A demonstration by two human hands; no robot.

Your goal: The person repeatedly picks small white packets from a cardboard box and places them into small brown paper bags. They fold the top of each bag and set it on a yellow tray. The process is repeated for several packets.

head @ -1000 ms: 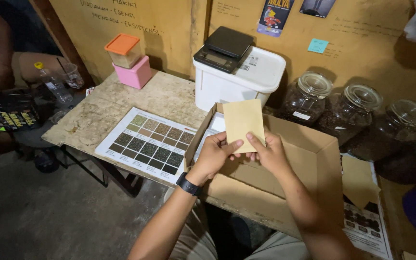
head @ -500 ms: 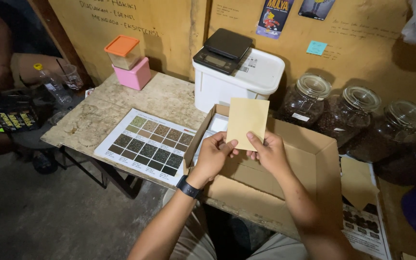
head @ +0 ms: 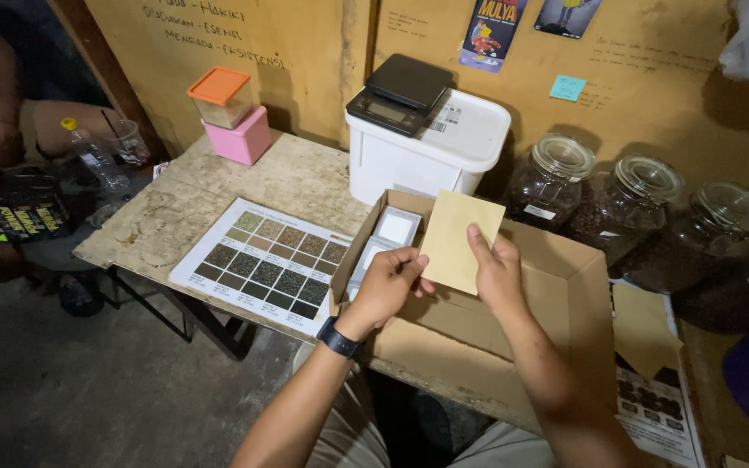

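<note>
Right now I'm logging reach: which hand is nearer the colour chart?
Left. The left hand hovers just right of the chart; the right hand sits farther right, behind the envelope.

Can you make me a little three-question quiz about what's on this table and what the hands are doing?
1. True or false: both hands hold the tan paper envelope.
2. What sits on top of the white lidded bin? A) a black scale B) a glass jar C) a pink box
3. Fill in: the chart of colour squares lies to the ____ of the open cardboard box in the picture.

Key:
1. True: the left hand and right hand both grip it.
2. A, the black scale.
3. Left.
</note>
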